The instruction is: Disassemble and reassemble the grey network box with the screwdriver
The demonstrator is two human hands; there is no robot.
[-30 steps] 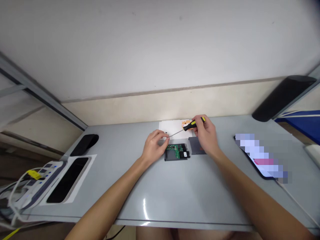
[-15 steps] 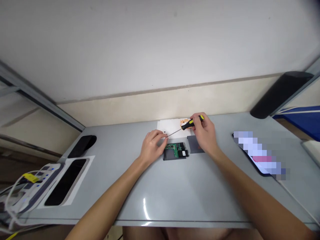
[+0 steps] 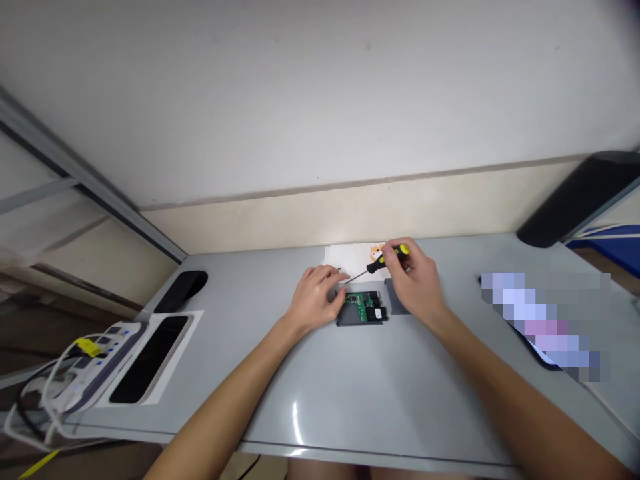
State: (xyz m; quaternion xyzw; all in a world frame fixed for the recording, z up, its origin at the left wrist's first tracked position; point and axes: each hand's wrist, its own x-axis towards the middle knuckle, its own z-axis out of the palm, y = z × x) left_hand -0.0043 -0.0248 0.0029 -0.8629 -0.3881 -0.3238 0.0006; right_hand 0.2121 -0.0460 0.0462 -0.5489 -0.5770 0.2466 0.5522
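Observation:
My right hand (image 3: 417, 277) is closed around a black and yellow screwdriver (image 3: 379, 265), its thin shaft slanting down to the left. The screwdriver's tip is close to the thumb and index finger of my left hand (image 3: 316, 298), which are parted around it. That hand rests at the left edge of a small dark casing (image 3: 357, 323) with a green circuit board (image 3: 361, 303) inside and black parts on its right. A flat dark grey cover (image 3: 397, 300) lies right of the casing, partly under my right hand. Whether a screw sits at the tip is too small to tell.
Behind the casing lies a white sheet (image 3: 345, 255) with an orange cartoon picture (image 3: 377, 253). At left are a phone (image 3: 150, 360), a power strip (image 3: 103, 367) with cables and a black item (image 3: 180, 290). A lit phone (image 3: 543, 357) lies right; a black cylinder (image 3: 575, 200) stands behind.
The view has shifted a little, so everything sits slightly farther right. My left thumb and index finger have parted from their pinch near the screwdriver's tip. The screwdriver stays in my right hand.

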